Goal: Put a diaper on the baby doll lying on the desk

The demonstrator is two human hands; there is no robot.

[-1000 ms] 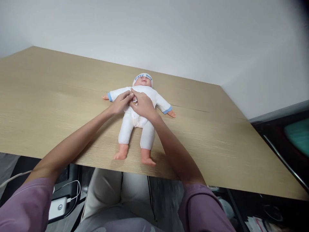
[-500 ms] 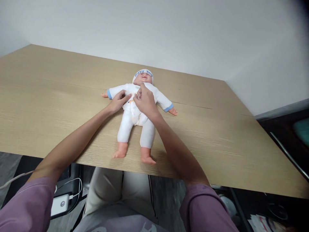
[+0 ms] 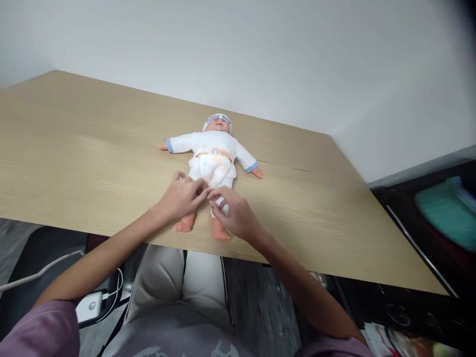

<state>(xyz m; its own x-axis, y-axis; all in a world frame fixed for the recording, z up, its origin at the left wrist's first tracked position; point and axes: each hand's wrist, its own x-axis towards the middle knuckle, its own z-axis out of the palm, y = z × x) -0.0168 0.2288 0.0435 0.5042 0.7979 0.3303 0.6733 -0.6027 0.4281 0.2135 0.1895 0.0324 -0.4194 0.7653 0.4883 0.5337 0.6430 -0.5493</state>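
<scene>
Legs of doll (image 3: 213, 148) mostly hidden — left hand (image 3: 181, 196) and right hand (image 3: 234, 215) cover them.

Office-like room: bare wooden desk (image 3: 334, 208), white wall (image 3: 260, 49), cables (image 3: 37, 272).

Baby doll (image 3: 213, 159) on wooden table (image 3: 74, 148)

My feed shows a mauve short-sleeved shirt, its left sleeve (image 3: 40, 329) and right sleeve (image 3: 330, 349) leaving the forearms uncovered down to the bare left hand (image 3: 180, 196) and right hand (image 3: 234, 214). A pale print marks the shirt front (image 3: 174, 342); the trousers (image 3: 163, 282) are light grey
</scene>
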